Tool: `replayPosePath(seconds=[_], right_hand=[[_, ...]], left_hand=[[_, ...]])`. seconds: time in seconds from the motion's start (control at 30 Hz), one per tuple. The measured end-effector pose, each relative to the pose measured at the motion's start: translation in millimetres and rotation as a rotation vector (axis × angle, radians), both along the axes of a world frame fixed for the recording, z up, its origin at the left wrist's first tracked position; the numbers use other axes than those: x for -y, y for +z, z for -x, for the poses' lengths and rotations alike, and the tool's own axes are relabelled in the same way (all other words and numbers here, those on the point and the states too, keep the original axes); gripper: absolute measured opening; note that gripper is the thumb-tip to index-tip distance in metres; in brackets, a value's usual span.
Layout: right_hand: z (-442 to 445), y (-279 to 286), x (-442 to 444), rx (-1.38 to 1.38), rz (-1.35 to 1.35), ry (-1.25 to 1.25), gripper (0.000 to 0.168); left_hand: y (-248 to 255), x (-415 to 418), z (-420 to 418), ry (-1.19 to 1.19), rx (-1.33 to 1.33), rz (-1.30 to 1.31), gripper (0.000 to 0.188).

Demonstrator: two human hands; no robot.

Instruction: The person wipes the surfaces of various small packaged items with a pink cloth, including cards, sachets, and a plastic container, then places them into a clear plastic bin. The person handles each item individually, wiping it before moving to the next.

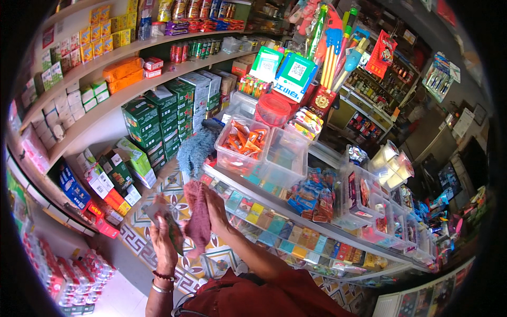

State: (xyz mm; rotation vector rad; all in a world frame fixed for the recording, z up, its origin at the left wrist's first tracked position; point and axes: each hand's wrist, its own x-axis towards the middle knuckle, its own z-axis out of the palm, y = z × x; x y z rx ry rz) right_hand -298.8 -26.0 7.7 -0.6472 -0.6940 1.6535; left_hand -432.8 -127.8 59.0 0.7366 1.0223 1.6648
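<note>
My left hand [164, 241], with a beaded bracelet and a metal bangle at the wrist, holds a flat dark packet or card [168, 224], blurred by motion. Just to its right, my right hand [214, 210] grips a crumpled maroon cloth [198, 218] that hangs down in front of the palm. The cloth is close beside the dark item; whether they touch I cannot tell. Beyond the hands, a blue-grey fluffy duster or cloth [195, 150] hangs at the counter's end, beside a clear plastic bin [242, 158] of orange packets.
A glass display counter [277, 206] filled with small boxes runs to the right, with an open clear bin [286, 158] and blue packets [311, 194] on top. Green cartons [142, 126] stack below curved shelves [130, 81] at left. Opened cartons [115, 170] and wrapped packs [75, 277] stand lower left.
</note>
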Motion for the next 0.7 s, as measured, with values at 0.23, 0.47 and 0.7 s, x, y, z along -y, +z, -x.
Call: replayPosePath(seconds=[0.23,0.47,0.7], right_hand=[[32.4,12.0,57.5,0.420,-0.471,0.138,0.053],[9.0,5.7,72.0,0.571,-0.492,-0.184,0.049],[-35.5,-7.1,81.2,0.339,-0.180,-0.239,0.039]], left_hand=[[5.9,-15.4,-35.9,-0.075,-0.173,-0.236,0.046],[-19.8,-10.7,-53.7,-0.223,-0.086,-0.147,0.051],[-35.8,-10.2,-84.4,-0.331,-0.042,-0.029,0.050]])
